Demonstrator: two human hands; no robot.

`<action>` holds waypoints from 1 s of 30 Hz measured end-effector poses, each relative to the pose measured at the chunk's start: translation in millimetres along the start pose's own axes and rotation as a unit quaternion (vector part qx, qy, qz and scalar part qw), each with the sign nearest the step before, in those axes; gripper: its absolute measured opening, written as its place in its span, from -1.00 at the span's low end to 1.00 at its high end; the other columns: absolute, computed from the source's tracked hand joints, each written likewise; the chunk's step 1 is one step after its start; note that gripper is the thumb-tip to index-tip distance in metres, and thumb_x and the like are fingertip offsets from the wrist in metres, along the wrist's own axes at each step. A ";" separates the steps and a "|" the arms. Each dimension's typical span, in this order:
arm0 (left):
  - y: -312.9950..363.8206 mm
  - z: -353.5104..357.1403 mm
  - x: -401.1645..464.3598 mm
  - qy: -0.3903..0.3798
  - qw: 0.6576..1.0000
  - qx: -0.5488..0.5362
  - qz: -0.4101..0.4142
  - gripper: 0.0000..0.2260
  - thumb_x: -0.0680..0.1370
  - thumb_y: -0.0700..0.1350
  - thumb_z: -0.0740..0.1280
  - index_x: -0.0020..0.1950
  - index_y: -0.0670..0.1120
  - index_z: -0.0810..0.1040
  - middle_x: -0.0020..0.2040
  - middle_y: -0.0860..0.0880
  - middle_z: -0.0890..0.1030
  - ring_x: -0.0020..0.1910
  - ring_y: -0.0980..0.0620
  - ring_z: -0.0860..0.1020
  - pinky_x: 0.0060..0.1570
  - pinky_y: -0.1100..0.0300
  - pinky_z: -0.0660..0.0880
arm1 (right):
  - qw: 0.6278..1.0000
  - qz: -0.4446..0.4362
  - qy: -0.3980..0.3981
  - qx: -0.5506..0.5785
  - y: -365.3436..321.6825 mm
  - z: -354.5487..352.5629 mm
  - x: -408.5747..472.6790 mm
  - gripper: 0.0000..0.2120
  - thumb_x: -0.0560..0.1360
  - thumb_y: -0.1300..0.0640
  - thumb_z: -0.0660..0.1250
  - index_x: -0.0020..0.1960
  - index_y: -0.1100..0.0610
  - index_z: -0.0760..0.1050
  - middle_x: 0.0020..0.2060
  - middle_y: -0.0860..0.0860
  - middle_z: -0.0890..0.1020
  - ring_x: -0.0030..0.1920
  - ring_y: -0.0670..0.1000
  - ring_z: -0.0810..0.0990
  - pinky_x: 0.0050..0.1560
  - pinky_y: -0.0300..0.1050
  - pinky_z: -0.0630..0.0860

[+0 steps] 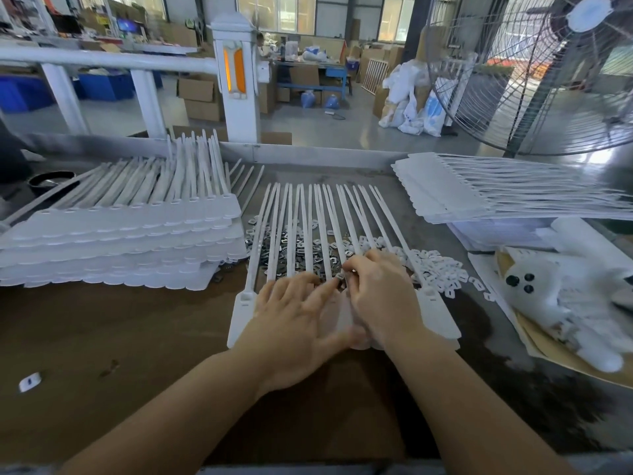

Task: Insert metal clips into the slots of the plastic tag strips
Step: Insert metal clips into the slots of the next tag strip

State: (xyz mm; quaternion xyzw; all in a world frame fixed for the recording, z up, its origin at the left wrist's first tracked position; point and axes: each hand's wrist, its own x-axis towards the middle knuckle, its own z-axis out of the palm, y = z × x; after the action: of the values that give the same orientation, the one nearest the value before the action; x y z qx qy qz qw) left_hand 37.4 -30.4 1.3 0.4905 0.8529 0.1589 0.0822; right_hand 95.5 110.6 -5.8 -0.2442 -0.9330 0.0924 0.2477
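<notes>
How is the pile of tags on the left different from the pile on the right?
The left stack is tall, many layers deep, sitting on the table. The right stack is thinner and rests on a clear box. Left tails point away; right tails point rightwards. Both are white plastic tag strips.

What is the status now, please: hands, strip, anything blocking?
Left hand flat on tag strip. Right hand pinching metal clip at a slot. Nothing blocking.

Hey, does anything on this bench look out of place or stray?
One small white plastic piece lies alone on the brown table at near left, far from the pile of small white plastic pieces on the right.
</notes>
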 end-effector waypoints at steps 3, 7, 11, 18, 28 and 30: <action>-11.3 -11.2 9.2 0.088 0.991 -0.101 -0.023 -0.59 0.59 0.17 0.08 0.39 0.08 0.36 0.30 0.07 0.32 0.27 0.12 0.24 0.23 0.22 0.16 | 1.000 -0.005 0.005 -0.022 0.3 2.7 -1.6 -0.79 0.57 0.14 0.17 0.12 0.10 0.54 0.07 0.05 0.56 0.11 0.07 0.43 0.19 -0.08 0.33; -41.6 -16.8 26.1 0.169 0.975 -0.106 -0.103 -0.79 0.60 -0.09 0.20 0.20 -0.03 0.53 0.05 0.07 0.40 0.07 0.07 0.43 0.06 0.27 0.30 | 0.999 -0.005 -0.004 -0.046 1.3 5.3 -3.1 -0.76 0.58 0.12 0.15 0.15 0.10 0.54 0.21 0.09 0.53 0.22 0.08 0.40 0.29 -0.06 0.30; -59.6 -17.8 36.3 0.188 0.970 -0.076 -0.134 -0.80 0.60 -0.14 0.22 0.13 -0.02 0.60 -0.01 0.03 0.41 -0.08 0.08 0.40 -0.04 0.25 0.32 | 0.999 0.002 0.013 -0.032 -0.2 5.8 -4.5 -0.77 0.57 0.13 0.18 0.11 0.14 0.57 0.14 0.09 0.56 0.18 0.11 0.43 0.23 -0.04 0.34; -57.6 -19.9 45.1 0.183 0.971 -0.053 -0.145 -0.80 0.56 -0.06 0.29 0.13 0.06 0.63 -0.02 0.04 0.62 -0.29 0.20 0.39 -0.38 0.37 0.27 | 0.999 0.002 0.021 -0.027 -0.4 5.1 -6.5 -0.78 0.57 0.13 0.18 0.08 0.14 0.57 0.02 0.07 0.58 0.09 0.10 0.44 0.16 -0.05 0.34; -48.7 -19.5 44.8 0.193 0.969 -0.013 -0.156 -0.88 0.55 -0.07 0.31 0.04 0.01 0.61 0.03 0.00 0.50 0.00 -0.01 0.49 -0.04 0.10 0.48 | 0.999 0.006 0.048 -0.009 -3.0 6.7 -7.5 -0.85 0.52 0.20 0.27 -0.04 0.20 0.61 -0.11 0.10 0.62 0.00 0.15 0.49 0.07 0.04 0.44; -48.9 -18.3 42.7 0.204 0.970 0.000 -0.134 -0.87 0.55 -0.08 0.31 0.05 -0.02 0.60 0.04 -0.01 0.52 0.05 -0.03 0.47 0.04 0.06 0.46 | 0.999 0.004 0.050 -0.010 -3.1 6.8 -7.8 -0.86 0.52 0.20 0.28 -0.05 0.20 0.61 -0.13 0.10 0.62 -0.02 0.15 0.49 0.05 0.05 0.45</action>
State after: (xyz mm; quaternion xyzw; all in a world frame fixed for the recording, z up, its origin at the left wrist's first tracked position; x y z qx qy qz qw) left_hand -29.3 -19.9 1.9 0.3290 0.9095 0.2433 -0.0726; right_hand 96.8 103.7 -14.0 -0.2549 -0.9192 0.0715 0.2915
